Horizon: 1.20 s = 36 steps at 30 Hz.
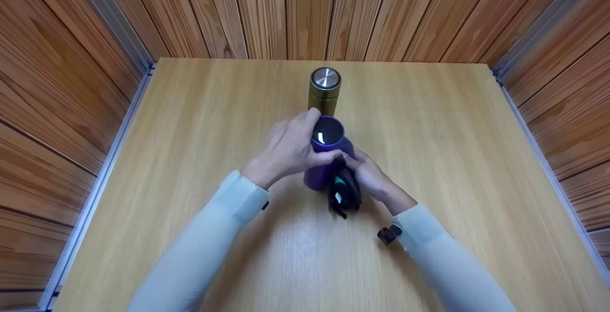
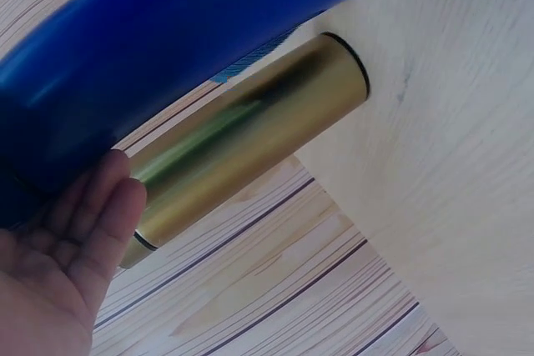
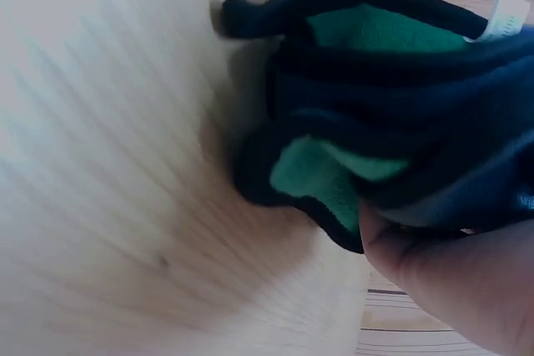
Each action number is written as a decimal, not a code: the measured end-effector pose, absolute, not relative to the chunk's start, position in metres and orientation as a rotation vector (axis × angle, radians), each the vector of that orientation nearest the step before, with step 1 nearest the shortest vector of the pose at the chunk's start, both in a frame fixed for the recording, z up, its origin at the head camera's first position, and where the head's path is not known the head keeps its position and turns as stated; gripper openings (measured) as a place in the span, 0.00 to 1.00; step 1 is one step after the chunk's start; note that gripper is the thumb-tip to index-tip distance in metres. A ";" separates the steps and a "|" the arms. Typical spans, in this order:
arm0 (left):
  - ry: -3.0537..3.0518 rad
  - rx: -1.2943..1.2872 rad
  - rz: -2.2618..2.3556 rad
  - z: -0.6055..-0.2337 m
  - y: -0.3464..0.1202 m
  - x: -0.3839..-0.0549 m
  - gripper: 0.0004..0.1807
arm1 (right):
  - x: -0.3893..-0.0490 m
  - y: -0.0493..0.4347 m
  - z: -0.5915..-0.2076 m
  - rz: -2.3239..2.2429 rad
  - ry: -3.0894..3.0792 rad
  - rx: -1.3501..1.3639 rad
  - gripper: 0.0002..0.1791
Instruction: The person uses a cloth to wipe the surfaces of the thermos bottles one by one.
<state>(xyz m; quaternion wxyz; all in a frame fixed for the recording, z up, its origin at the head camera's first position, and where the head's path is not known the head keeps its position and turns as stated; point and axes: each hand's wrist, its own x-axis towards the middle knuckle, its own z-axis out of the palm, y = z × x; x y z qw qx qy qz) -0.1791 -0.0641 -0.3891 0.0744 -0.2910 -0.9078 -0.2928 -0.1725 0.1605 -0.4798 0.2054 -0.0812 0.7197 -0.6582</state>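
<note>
A purple-blue flask (image 1: 328,133) with a dark, shiny lid stands in front of me, and in the left wrist view its smooth blue side (image 2: 200,31) fills the top. My left hand (image 1: 291,147) grips it near the lid, thumb on the near side. With my right hand (image 1: 373,176) I pinch a dark cloth item (image 1: 345,193) that hangs against the flask's right side. The right wrist view shows the cloth's black edging and green lining (image 3: 313,177), folded open. A white tag (image 3: 506,16) sticks out at its edge.
Just behind the purple-blue flask stands a gold flask (image 1: 324,97) with a silver-topped lid, upright on the wooden table (image 1: 214,112). Wood-plank walls (image 1: 305,12) close in the back and sides, with metal rails (image 1: 109,155) along the table's side edges.
</note>
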 end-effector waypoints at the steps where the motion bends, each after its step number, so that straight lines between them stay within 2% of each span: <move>1: -2.719 -0.880 -0.876 -0.389 -0.064 -0.179 0.37 | -0.170 0.161 -0.479 -1.853 2.003 -0.211 0.30; 6: -2.705 -0.883 -0.872 -0.389 -0.064 -0.180 0.37 | -0.156 0.156 -0.477 -1.959 1.992 -0.172 0.30; 13: -2.796 -0.756 -0.791 -0.382 -0.061 -0.177 0.36 | -0.140 0.148 -0.475 -2.040 2.068 -0.251 0.34; 18: -2.855 -0.669 -0.684 -0.376 -0.055 -0.173 0.37 | -0.126 0.138 -0.473 -2.026 2.308 -0.229 0.38; 25: -2.848 -0.575 -0.534 -0.374 -0.045 -0.167 0.39 | -0.105 0.116 -0.474 -2.032 2.692 -0.163 0.37; 36: -2.801 -0.446 -0.451 -0.377 -0.035 -0.160 0.38 | -0.105 0.082 -0.478 -2.168 2.938 -0.078 0.40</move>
